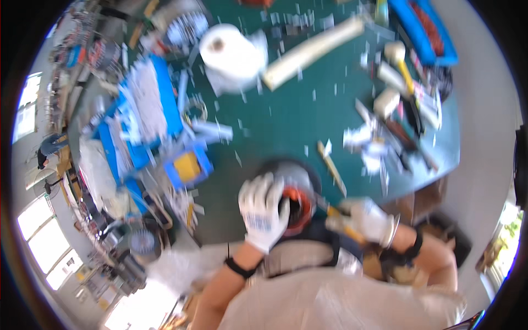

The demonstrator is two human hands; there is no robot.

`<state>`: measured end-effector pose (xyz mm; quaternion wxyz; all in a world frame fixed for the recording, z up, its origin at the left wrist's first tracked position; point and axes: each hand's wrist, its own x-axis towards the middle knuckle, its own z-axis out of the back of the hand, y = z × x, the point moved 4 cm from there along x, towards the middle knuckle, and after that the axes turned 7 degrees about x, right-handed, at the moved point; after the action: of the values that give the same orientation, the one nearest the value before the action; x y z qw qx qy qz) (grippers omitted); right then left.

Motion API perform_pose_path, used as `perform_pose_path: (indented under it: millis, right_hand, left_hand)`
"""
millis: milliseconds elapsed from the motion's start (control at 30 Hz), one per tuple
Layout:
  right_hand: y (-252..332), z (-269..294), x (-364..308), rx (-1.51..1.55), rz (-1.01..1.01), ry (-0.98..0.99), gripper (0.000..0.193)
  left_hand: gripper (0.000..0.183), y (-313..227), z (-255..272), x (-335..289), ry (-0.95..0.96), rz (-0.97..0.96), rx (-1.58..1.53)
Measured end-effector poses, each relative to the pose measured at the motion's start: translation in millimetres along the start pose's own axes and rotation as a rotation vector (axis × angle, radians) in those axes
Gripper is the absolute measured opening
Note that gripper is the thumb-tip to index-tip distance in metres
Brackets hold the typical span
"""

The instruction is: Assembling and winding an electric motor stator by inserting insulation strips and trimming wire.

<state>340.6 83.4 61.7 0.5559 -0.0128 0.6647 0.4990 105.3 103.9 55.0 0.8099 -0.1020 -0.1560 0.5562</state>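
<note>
Both my hands wear white gloves. At the table's near edge my left hand [263, 212] wraps over the side of a round grey and black part with an orange-red ring inside [306, 202], which looks like a motor stator. A yellow-handled tool [353, 233] is gripped in my right hand [367, 221], to the right of the part. Its thin tip points at the ring's right side; whether they touch I cannot tell. The picture is smeared by motion, so the kind of tool is unclear.
On the green table [275, 121] lie a thin strip [331, 169], a pale wooden bar [313, 52] and a white roll [228, 50]. Blue bins [165, 93] with white sheets stand left. A mallet [406, 69] and loose tools lie right, below a blue tray [448, 52].
</note>
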Motion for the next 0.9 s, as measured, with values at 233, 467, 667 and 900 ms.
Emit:
perform_pose_path:
  millis: [233,467,667,900]
  right_hand:
    - [8.7,0.5,3.5,-0.268,-0.058,0.097,0.065]
    - [15.3,8.9,7.1,-0.420,-0.104,0.189,0.081]
    - [24.4,6.1,-5.6,-0.383,-0.137,0.111,0.081]
    - [29.1,9.5,-14.8,-0.364,-0.167,0.083,0.078]
  left_hand:
    - [0.050,2.2,1.9,-2.1,0.046,0.027,-0.045]
    - [0.056,1.2,2.6,0.2,0.056,-0.046,-0.007]
    - [0.051,-8.9,22.7,5.3,0.048,-0.078,0.077]
    - [0.049,-10.3,23.4,6.1,-0.025,-0.035,0.032]
